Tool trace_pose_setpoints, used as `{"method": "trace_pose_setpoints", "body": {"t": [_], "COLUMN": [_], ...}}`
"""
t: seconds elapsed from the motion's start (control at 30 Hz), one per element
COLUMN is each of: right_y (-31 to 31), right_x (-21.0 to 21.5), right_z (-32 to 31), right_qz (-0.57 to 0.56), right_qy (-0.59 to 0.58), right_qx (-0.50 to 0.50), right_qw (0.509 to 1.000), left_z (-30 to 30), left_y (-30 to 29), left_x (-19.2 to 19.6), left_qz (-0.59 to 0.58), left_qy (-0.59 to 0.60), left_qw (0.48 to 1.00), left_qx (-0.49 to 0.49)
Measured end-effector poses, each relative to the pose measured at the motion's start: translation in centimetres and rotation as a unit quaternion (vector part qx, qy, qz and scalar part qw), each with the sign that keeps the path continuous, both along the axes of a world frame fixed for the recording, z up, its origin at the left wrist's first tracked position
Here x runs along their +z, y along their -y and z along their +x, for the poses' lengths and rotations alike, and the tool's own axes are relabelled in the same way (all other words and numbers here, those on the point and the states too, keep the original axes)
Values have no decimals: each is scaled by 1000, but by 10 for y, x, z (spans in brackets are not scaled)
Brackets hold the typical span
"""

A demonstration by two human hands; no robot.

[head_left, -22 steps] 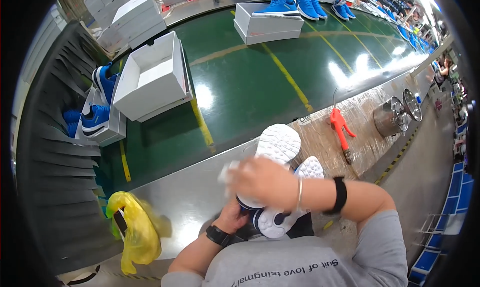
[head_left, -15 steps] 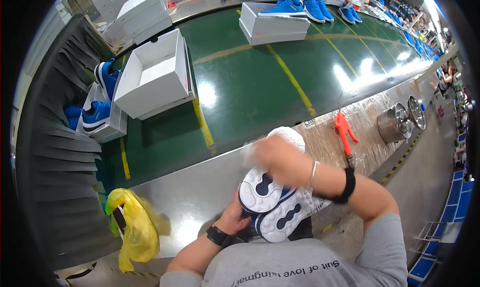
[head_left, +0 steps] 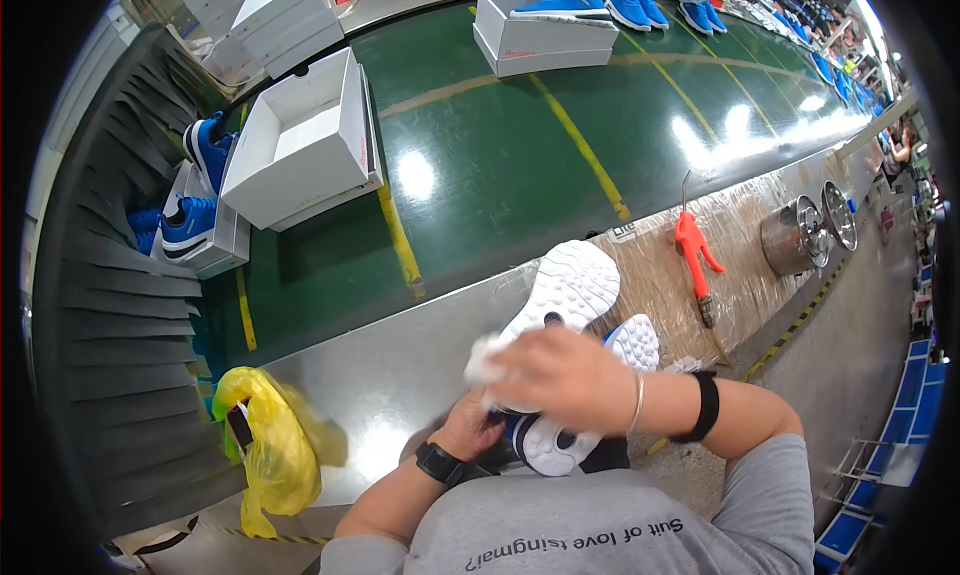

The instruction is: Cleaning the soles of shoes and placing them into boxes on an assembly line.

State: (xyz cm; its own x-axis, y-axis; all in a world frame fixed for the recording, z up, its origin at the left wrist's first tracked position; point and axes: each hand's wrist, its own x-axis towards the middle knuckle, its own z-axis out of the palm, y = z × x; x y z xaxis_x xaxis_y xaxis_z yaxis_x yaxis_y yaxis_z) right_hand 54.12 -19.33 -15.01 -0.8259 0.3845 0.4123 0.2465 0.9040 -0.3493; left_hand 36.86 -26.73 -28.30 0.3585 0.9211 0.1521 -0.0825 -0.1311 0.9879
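Note:
Two sneakers with white, knobbly soles turned up lie at the near edge of the metal bench. My left hand (head_left: 468,430) is closed around the heel end of the left sneaker (head_left: 572,280). The other sneaker (head_left: 634,343) is beside it on the right, with some blue upper showing. Over both soles reaches my right hand (head_left: 560,380), blurred by motion and closed on a bunched white cloth (head_left: 482,360) near the left sneaker's heel. My right hand and forearm hide the middle of both soles.
Beyond the bench (head_left: 375,400) runs a green conveyor belt (head_left: 480,175) carrying an open white shoebox (head_left: 300,165) and blue sneakers (head_left: 628,3). A yellow plastic bag (head_left: 265,440) lies at left. Right of the sneakers are a red air blow gun (head_left: 692,250) and a metal canister (head_left: 790,240).
My right hand has moved toward me and left with the cloth, from the sole's middle to the heel end. The toe of the left sole now shows in full.

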Motion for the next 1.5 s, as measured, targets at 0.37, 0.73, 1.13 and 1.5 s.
{"method": "trace_pose_setpoints", "body": {"t": [0.37,0.73,1.13,1.5], "right_y": [-67,-66,-65,-71], "right_x": [-55,-64,-70,-74], "right_z": [75,72,77,84], "right_qz": [-25,36,17,46], "right_qy": [-8,-56,-99,-95], "right_qx": [-341,-374,-386,-397], "right_qw": [940,925,917,912], "left_z": [-15,-21,-13,-6], "left_y": [-31,-77,-95,-102], "left_x": [6,97,124,130], "left_qz": [-482,-73,-5,8], "left_qy": [228,-116,-248,-297], "left_qw": [846,990,968,954], "left_qx": [10,36,-37,-48]}}
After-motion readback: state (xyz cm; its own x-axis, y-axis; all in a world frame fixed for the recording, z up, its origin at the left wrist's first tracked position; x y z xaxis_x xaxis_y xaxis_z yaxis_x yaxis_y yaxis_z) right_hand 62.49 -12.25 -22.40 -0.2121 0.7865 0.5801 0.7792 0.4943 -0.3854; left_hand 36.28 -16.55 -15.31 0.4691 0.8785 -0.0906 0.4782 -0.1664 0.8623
